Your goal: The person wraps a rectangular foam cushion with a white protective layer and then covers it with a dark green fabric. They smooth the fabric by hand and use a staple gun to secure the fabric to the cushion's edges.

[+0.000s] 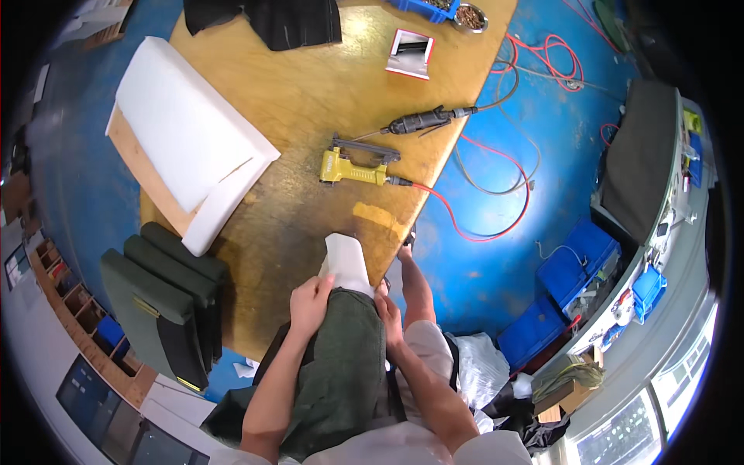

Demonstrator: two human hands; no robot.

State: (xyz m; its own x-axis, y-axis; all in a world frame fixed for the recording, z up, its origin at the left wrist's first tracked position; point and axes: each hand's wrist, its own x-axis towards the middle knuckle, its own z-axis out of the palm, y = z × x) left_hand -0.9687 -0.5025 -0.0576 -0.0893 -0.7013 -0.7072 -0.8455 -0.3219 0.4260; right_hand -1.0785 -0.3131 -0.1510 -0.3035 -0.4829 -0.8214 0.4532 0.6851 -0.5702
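Observation:
A dark green fabric cover (341, 353) lies over my lap and is drawn partway over a white padded piece (346, 260), whose bare end points away from me over the table edge. My left hand (310, 304) pinches the cover's opening on the left side, thumb on top. On the right side my right hand (389, 311) grips the same opening, its fingertips partly hidden behind the fabric. How far the padded piece reaches inside the cover is hidden.
On the wooden table (287, 186) lie a yellow staple gun (353, 168), a black air screwdriver (426, 121), a white padded panel (182, 116), a small box (409, 54) and black fabric (271, 22). Dark green cushions (155, 298) stand at left; a red hose (508, 232) loops on the blue floor.

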